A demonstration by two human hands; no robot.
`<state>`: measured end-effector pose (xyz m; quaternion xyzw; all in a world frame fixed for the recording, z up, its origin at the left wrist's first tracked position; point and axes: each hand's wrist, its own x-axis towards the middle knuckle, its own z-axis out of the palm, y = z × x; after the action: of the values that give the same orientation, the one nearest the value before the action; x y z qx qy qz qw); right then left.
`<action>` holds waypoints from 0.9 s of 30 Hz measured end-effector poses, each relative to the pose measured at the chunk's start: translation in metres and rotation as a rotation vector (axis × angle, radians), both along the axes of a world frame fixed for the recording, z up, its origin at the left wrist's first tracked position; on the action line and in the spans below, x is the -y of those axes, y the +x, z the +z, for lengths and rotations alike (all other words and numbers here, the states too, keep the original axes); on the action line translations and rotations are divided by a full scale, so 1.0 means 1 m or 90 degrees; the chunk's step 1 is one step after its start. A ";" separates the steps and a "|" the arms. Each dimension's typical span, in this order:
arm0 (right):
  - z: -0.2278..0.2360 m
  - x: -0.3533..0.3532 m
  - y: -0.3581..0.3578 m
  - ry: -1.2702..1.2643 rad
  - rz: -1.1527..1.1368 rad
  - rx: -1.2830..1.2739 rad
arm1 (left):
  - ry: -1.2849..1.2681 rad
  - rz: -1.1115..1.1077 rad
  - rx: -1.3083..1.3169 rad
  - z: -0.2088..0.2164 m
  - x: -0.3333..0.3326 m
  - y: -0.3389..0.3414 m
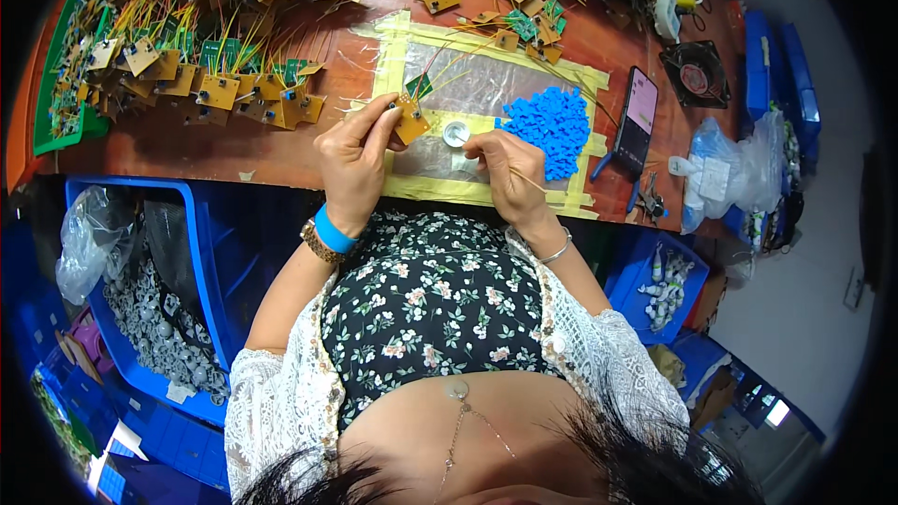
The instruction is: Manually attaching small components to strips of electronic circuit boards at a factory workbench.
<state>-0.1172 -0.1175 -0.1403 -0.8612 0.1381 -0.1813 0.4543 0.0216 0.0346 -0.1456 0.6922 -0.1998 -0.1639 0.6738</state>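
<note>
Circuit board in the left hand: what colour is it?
The circuit board in the left hand is orange-brown; the head view shows it best.

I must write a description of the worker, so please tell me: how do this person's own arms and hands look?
Both the left hand and right hand are without gloves. The left wrist wears a plain blue band and a patterned brown band; the right, a thin silvery bangle. White lace sleeves leave the forearms bare.
</note>
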 end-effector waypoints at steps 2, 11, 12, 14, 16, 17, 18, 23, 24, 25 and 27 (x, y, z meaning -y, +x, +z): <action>0.000 0.000 -0.001 -0.004 0.004 -0.017 | 0.010 0.005 0.033 -0.004 -0.002 -0.001; 0.018 -0.018 0.011 0.349 -0.060 0.089 | -0.055 -0.168 -0.361 0.001 -0.001 -0.007; 0.017 -0.018 0.012 0.348 -0.060 0.089 | -0.055 -0.169 -0.361 0.001 0.000 -0.008; 0.015 -0.020 0.014 0.339 -0.062 0.102 | -0.073 -0.164 -0.371 0.002 0.000 -0.010; 0.012 -0.020 0.014 0.350 -0.059 0.106 | -0.078 -0.168 -0.376 0.004 0.001 -0.010; 0.011 -0.020 0.014 0.360 -0.056 0.110 | -0.083 -0.172 -0.382 0.005 0.002 -0.010; 0.009 -0.019 0.015 0.358 -0.059 0.110 | -0.083 -0.175 -0.383 0.005 0.002 -0.010; 0.010 -0.015 0.013 0.132 0.014 0.124 | -0.113 -0.146 -0.401 0.007 0.003 -0.011; 0.011 -0.015 0.013 0.056 0.020 0.126 | -0.114 -0.153 -0.404 0.007 0.004 -0.011; 0.013 -0.016 0.012 0.043 0.018 0.109 | -0.112 -0.153 -0.396 0.006 0.004 -0.011; 0.021 -0.014 0.011 0.020 0.029 0.115 | -0.112 -0.152 -0.398 0.006 0.004 -0.011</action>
<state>-0.1059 -0.1034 -0.1198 -0.8369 0.0796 -0.2457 0.4826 0.0103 0.0303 -0.1400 0.5196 -0.0762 -0.4278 0.7356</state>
